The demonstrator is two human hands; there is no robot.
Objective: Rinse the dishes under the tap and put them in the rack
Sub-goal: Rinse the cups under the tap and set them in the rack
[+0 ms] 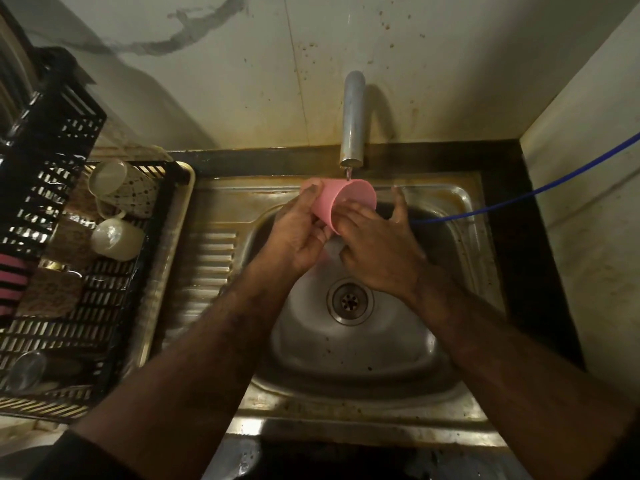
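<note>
We hold a pink cup [341, 202] over the sink [450, 202], tilted on its side with its open mouth turned toward our right hand and lifted up to the spout of the tap [352, 119]. A thin stream of water falls from the spout onto the cup's upper rim, just above our fingers. Our left hand [298, 233] grasps the cup from its base side, fingers [311, 192] curled over the closed end and the thumb lying along the lower wall. Our right hand [377, 251] meets the cup at its mouth: some fingers [353, 216] reach into or against the rim, while the others spread loosely to the right, touching nothing; we cannot tell whether they pinch the rim. Directly below both hands lies the drain [349, 301] in the steel basin. Well to the left of our left fingers, beyond the ribbed draining board, a black rack [104, 306] holds two pale mugs [116, 237] lying on their sides and a glass [26, 370] at its near corner. A blue hose [519, 199] runs from the right wall into the sink behind our right fingers.
</note>
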